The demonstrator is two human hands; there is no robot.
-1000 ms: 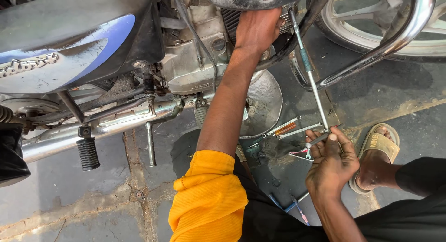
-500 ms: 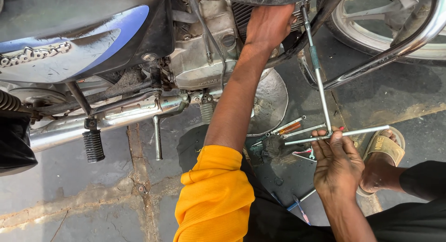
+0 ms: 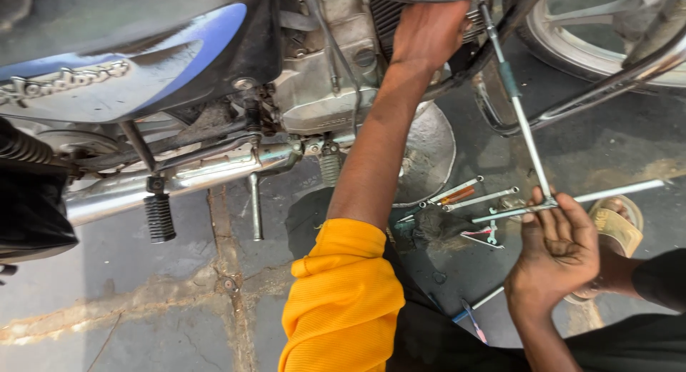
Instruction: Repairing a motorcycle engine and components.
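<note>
1. Left hand (image 3: 429, 32): reaches up against the engine (image 3: 325, 79) of the motorcycle (image 3: 128, 57), near the cooling fins. Fingers lie over the metal; what they grip, if anything, cannot be told from this view. Orange sleeve (image 3: 343, 300) covers the upper arm.
2. Right hand (image 3: 561, 247): fingers curled closed around the junction of a T-wrench (image 3: 525, 136), gripping it where the long shaft meets the crossbar.
3. T-wrench: shaft runs up and left from the right hand toward the engine, ending just beside the left hand. Crossbar lies roughly level, one end pointing right above a sandal (image 3: 618, 225).
4. Floor (image 3: 128, 300): cracked concrete, dark stain under the engine. A round metal pan (image 3: 432, 150) sits below the engine, partly behind the left forearm.
5. Loose tools (image 3: 464, 197) lie on the floor between pan and right hand: a screwdriver with orange handle, thin rods, small spanners.
6. Exhaust pipe (image 3: 179, 182) and footpeg (image 3: 159, 216) at left; front wheel (image 3: 607, 36) at top right.
</note>
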